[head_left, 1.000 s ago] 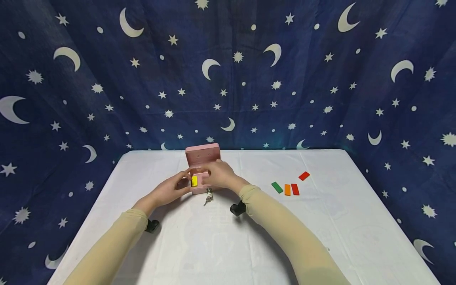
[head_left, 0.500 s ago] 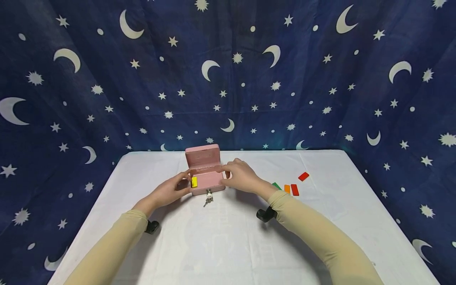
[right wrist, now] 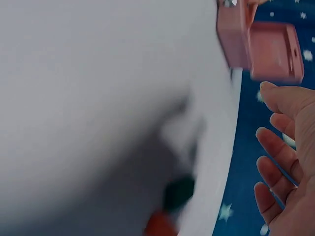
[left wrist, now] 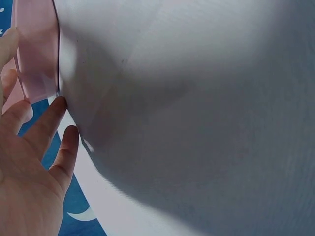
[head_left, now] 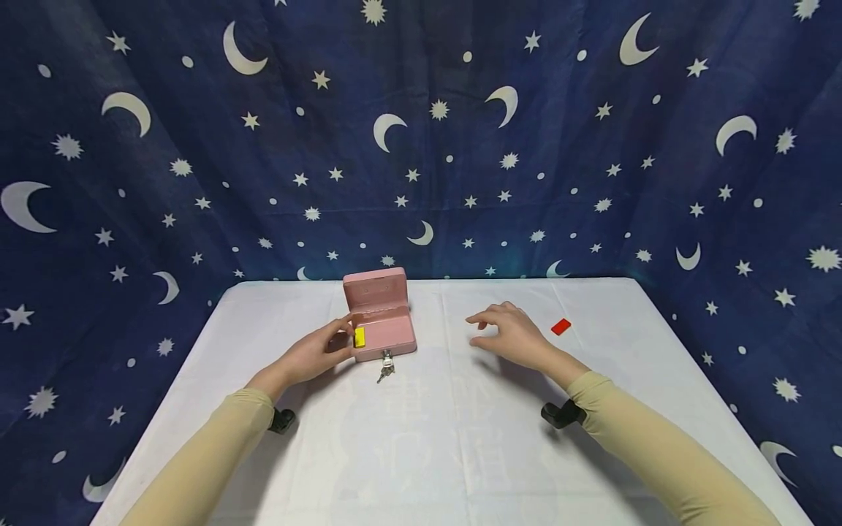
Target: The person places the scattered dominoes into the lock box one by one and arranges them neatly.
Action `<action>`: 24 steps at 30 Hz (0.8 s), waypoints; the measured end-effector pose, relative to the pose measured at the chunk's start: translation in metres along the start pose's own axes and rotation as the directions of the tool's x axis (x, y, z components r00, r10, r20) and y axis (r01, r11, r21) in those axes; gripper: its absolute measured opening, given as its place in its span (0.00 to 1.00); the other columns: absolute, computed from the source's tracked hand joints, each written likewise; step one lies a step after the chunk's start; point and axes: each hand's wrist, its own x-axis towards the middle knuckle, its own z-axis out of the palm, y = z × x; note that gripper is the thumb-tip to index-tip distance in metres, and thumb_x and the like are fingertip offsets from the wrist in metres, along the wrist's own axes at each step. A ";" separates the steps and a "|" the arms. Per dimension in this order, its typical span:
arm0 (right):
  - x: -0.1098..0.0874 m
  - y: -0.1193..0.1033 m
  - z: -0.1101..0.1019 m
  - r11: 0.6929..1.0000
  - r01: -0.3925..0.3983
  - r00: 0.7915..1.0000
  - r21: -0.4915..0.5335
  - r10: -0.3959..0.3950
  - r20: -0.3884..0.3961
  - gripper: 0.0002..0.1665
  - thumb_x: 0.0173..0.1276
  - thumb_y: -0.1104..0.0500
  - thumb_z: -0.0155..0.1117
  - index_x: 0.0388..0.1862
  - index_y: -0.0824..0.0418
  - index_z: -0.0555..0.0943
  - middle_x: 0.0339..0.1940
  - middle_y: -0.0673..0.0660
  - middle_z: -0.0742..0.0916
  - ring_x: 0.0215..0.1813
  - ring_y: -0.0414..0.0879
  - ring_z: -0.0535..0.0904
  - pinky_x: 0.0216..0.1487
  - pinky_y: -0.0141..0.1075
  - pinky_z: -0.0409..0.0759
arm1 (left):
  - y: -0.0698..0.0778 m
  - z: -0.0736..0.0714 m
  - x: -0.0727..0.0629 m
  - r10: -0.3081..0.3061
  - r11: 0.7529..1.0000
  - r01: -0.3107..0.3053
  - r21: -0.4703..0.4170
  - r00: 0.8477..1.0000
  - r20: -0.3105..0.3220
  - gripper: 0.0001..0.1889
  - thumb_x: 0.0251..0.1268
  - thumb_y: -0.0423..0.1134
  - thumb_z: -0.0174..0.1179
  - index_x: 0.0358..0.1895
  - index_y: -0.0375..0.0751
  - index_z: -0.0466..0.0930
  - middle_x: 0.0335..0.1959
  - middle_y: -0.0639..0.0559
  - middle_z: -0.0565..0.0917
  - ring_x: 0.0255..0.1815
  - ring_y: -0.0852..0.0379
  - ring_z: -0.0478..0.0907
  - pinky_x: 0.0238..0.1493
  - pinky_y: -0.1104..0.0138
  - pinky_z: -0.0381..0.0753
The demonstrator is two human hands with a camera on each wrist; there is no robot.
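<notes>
A small pink metal cash box [head_left: 392, 334] stands with its lid raised near the back of the table. One yellow block [head_left: 359, 337] lies inside at its left end. Keys [head_left: 387, 371] dangle from the front lock. My left hand [head_left: 310, 353] holds the box's left end, thumb by the front corner and fingertips by the rear. Right of the box my right hand [head_left: 514, 337] is over the table, fingers loosely bent and nothing between them. In the right wrist view a blurred green block [right wrist: 178, 191] and an orange-red block [right wrist: 160, 224] show below that hand.
A red block [head_left: 561, 326] lies on the white-covered table [head_left: 408, 453] beyond my right hand. That hand and its forearm hide other blocks in the head view. A dark blue cloth [head_left: 421, 146] with moons and stars hangs behind and along both sides.
My right hand has come out of the box and moved right, covering the green, orange and nearer red blocks. The left hand has stayed at the box.
</notes>
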 end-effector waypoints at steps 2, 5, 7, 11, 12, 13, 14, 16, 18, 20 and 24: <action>-0.013 0.013 -0.006 1.000 -0.024 1.000 0.000 0.024 -0.012 0.27 0.64 0.46 0.75 0.60 0.52 0.85 0.44 0.51 0.87 0.52 0.49 0.75 0.55 0.49 0.71 | 0.000 0.000 0.000 0.001 1.000 -0.001 0.001 1.000 0.000 0.22 0.70 0.56 0.63 0.57 0.49 0.72 0.81 0.50 0.58 0.73 0.44 0.69 0.71 0.45 0.67; -0.029 0.029 -0.016 0.998 -0.070 0.997 -0.003 0.070 -0.028 0.27 0.64 0.46 0.75 0.61 0.52 0.84 0.45 0.49 0.87 0.54 0.49 0.74 0.56 0.51 0.71 | 0.001 -0.001 0.000 -0.005 1.000 0.005 0.000 1.000 -0.001 0.22 0.70 0.56 0.64 0.57 0.48 0.73 0.81 0.51 0.58 0.73 0.45 0.69 0.71 0.46 0.67; -0.039 0.038 -0.022 0.995 -0.100 0.994 0.001 0.100 -0.035 0.27 0.64 0.46 0.75 0.61 0.52 0.84 0.45 0.50 0.86 0.56 0.51 0.74 0.58 0.54 0.71 | 0.002 -0.001 0.000 0.000 1.000 0.000 0.000 1.000 -0.002 0.22 0.70 0.56 0.64 0.57 0.48 0.73 0.81 0.50 0.58 0.72 0.44 0.70 0.71 0.45 0.67; -0.055 0.056 -0.031 0.987 -0.158 0.986 -0.019 0.157 -0.053 0.28 0.65 0.46 0.74 0.62 0.53 0.83 0.47 0.51 0.86 0.56 0.53 0.74 0.57 0.55 0.70 | 0.003 -0.001 0.000 0.003 1.000 -0.003 -0.004 1.000 0.000 0.22 0.70 0.56 0.64 0.57 0.48 0.72 0.81 0.50 0.59 0.72 0.44 0.70 0.71 0.46 0.67; -0.059 0.060 -0.033 0.985 -0.172 0.984 -0.026 0.170 -0.059 0.28 0.65 0.46 0.74 0.62 0.54 0.83 0.48 0.52 0.86 0.56 0.54 0.74 0.56 0.54 0.71 | 0.003 -0.001 0.001 -0.001 1.000 0.001 -0.006 1.000 0.001 0.22 0.70 0.56 0.64 0.57 0.49 0.72 0.81 0.51 0.59 0.72 0.45 0.70 0.71 0.46 0.67; -0.062 0.065 -0.034 0.982 -0.186 0.981 -0.035 0.184 -0.066 0.28 0.65 0.46 0.74 0.62 0.54 0.83 0.48 0.53 0.86 0.55 0.54 0.74 0.55 0.54 0.71 | 0.003 -0.001 0.001 -0.004 1.000 0.004 -0.008 1.000 0.002 0.22 0.70 0.56 0.64 0.57 0.49 0.72 0.81 0.52 0.59 0.72 0.45 0.70 0.71 0.46 0.67; -0.066 0.069 -0.036 0.979 -0.199 0.978 -0.042 0.196 -0.073 0.29 0.66 0.46 0.74 0.62 0.55 0.83 0.49 0.54 0.86 0.55 0.55 0.74 0.54 0.54 0.71 | 0.003 0.000 0.002 -0.003 1.000 0.003 -0.008 1.000 0.002 0.21 0.70 0.55 0.64 0.57 0.50 0.72 0.81 0.52 0.58 0.72 0.45 0.70 0.71 0.46 0.67; -0.072 0.078 -0.039 0.974 -0.220 0.972 -0.052 0.215 -0.094 0.29 0.65 0.46 0.74 0.62 0.56 0.83 0.50 0.56 0.86 0.55 0.57 0.74 0.54 0.55 0.71 | 0.003 0.000 0.002 -0.006 1.000 0.006 -0.010 1.000 0.004 0.21 0.70 0.55 0.64 0.57 0.50 0.72 0.81 0.53 0.58 0.72 0.46 0.70 0.71 0.47 0.67; -0.077 0.087 -0.042 0.971 -0.232 0.968 -0.056 0.224 -0.116 0.30 0.65 0.46 0.74 0.62 0.57 0.83 0.52 0.59 0.86 0.57 0.61 0.73 0.57 0.59 0.70 | 0.003 0.000 0.002 -0.011 1.000 0.011 -0.009 1.000 0.003 0.21 0.70 0.55 0.64 0.57 0.50 0.72 0.81 0.53 0.58 0.73 0.45 0.69 0.71 0.46 0.67; -0.082 0.095 -0.044 0.967 -0.245 0.962 -0.069 0.234 -0.138 0.29 0.65 0.46 0.74 0.61 0.58 0.83 0.53 0.61 0.85 0.59 0.65 0.72 0.59 0.62 0.68 | 0.003 0.000 0.001 -0.010 1.000 0.010 -0.003 1.000 0.001 0.21 0.70 0.55 0.64 0.57 0.50 0.72 0.81 0.52 0.58 0.73 0.45 0.69 0.71 0.46 0.66; -0.089 0.108 -0.047 0.949 -0.307 0.944 -0.070 0.294 -0.152 0.31 0.65 0.45 0.74 0.61 0.61 0.82 0.59 0.67 0.82 0.61 0.70 0.69 0.61 0.64 0.66 | 0.004 0.000 0.000 -0.014 1.000 0.014 0.006 1.000 -0.001 0.24 0.70 0.56 0.64 0.61 0.49 0.72 0.79 0.51 0.63 0.73 0.45 0.68 0.72 0.45 0.65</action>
